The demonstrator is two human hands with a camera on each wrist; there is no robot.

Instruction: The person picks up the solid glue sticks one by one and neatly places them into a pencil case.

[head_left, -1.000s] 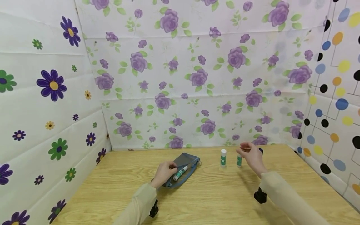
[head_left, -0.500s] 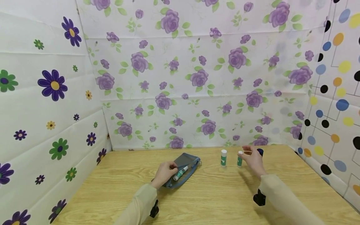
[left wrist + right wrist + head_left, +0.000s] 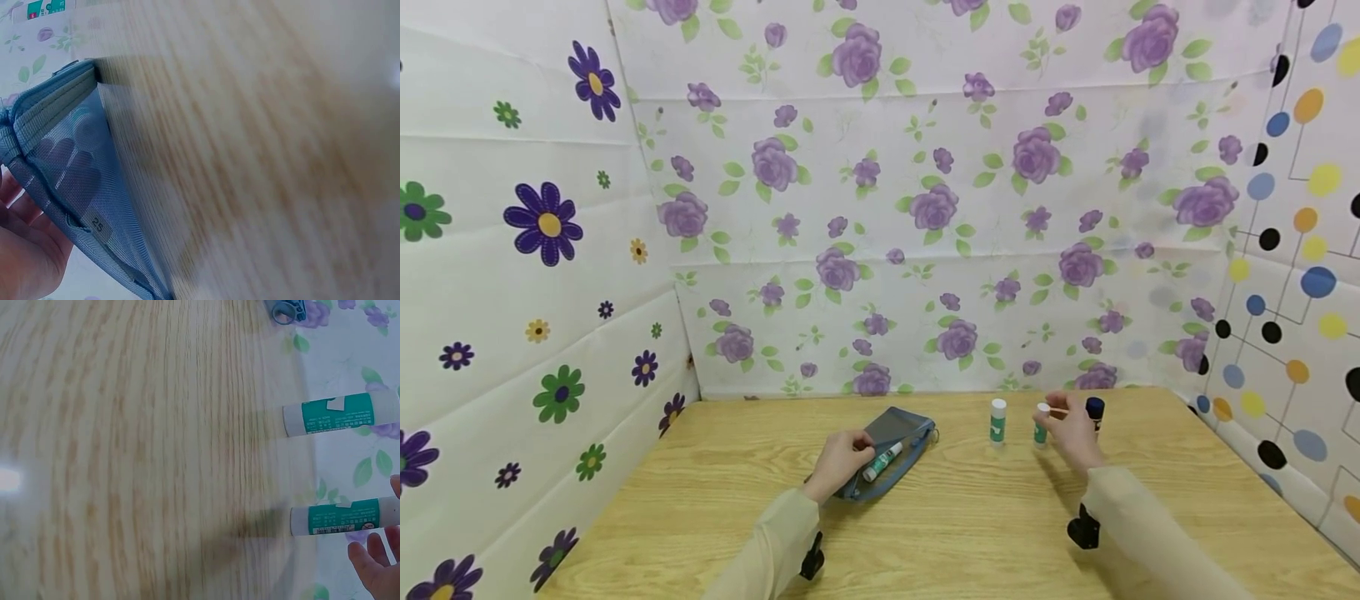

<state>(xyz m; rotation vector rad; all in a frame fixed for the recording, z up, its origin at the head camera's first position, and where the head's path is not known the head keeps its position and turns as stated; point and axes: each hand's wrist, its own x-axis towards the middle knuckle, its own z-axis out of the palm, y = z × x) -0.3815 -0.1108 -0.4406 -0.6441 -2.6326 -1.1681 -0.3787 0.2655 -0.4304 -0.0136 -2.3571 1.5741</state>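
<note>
My left hand [image 3: 837,462] holds the edge of a blue mesh zip pouch [image 3: 901,421], its fingers showing through the mesh [image 3: 94,169] in the left wrist view. A green-and-white glue stick [image 3: 882,462] lies at the pouch's opening. On the right, my right hand [image 3: 1073,432] is at the white cap of an upright glue stick [image 3: 1041,427], thumb and fingers spread around it; in the right wrist view a small gap shows between fingers [image 3: 369,562] and the glue stick. Another glue stick [image 3: 997,422] stands upright to its left.
A dark-capped bottle or jar [image 3: 1095,410] stands just behind my right hand, partly hidden. The wooden table [image 3: 940,533] meets flower-patterned sheets [image 3: 850,333] at the back and left, and a dotted sheet [image 3: 1285,333] on the right.
My right hand has lowered slightly and come around the cap of the right-hand glue stick, showing more of the dark-capped item behind. My left hand stays on the pouch.
</note>
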